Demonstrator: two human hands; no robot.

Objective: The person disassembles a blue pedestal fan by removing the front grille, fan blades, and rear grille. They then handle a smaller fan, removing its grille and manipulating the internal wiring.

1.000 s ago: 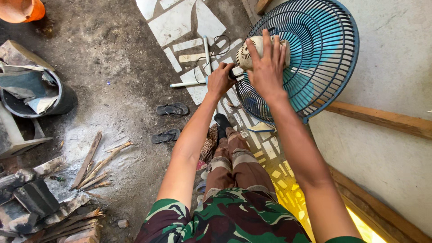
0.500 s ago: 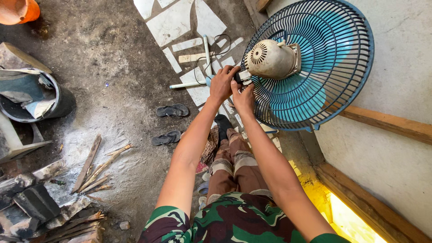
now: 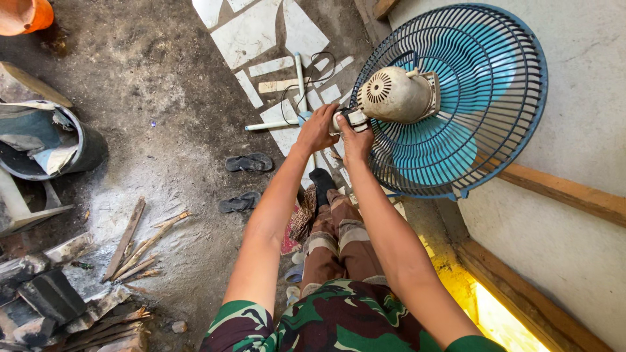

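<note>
Fan (image 3: 450,98) held aloft, grille against wall (image 3: 587,130). Left hand (image 3: 317,128) and right hand (image 3: 356,139) both clamped on neck below motor (image 3: 398,94). Likely top-heavy; grille bendable, grip neck.

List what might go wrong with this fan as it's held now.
Both hands, left hand and right hand, grip only the small neck below the motor housing; the wide blue fan cage could tip. Fingers sit close to the grille. The loose black cord may snag.
</note>
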